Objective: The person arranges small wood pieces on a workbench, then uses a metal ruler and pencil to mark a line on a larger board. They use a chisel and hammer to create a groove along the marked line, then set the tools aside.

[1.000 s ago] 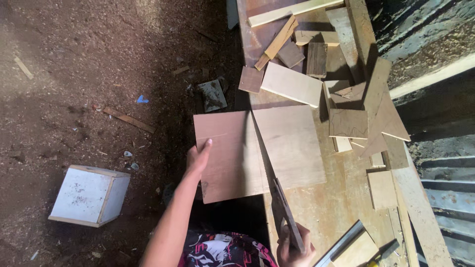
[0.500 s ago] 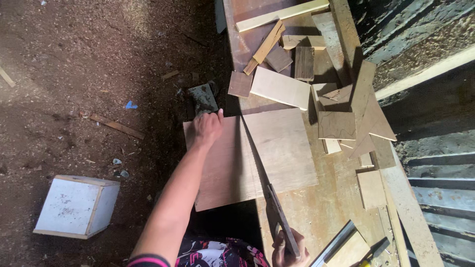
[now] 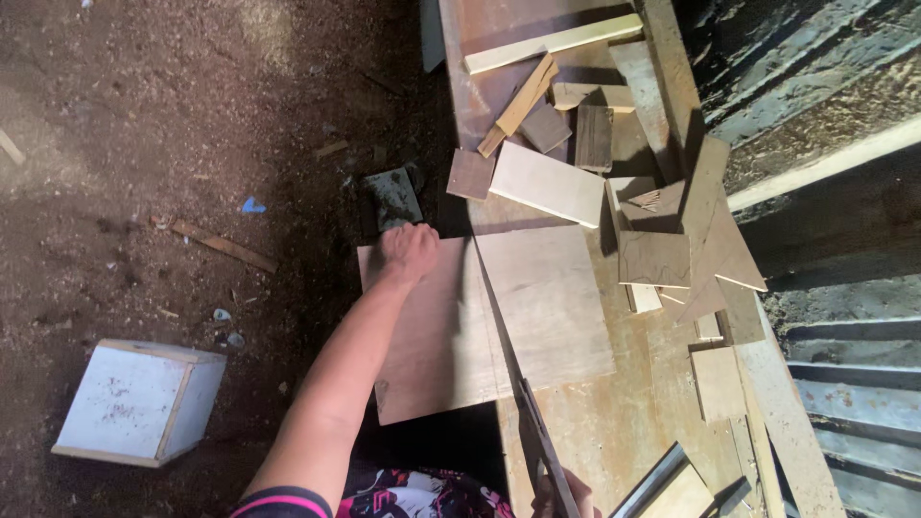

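The left hand (image 3: 408, 251) presses flat on the far corner of a plywood sheet (image 3: 480, 326) that lies on the bench (image 3: 614, 432) and overhangs its edge, its grip loose and clasping nothing. The right hand (image 3: 566, 494), mostly out of frame, has its grip closed around a handsaw (image 3: 537, 432) whose blade lies along the sheet's cut line. Wood offcuts (image 3: 547, 182) litter the bench beyond; a pale box (image 3: 139, 403) sits on the dirt floor.
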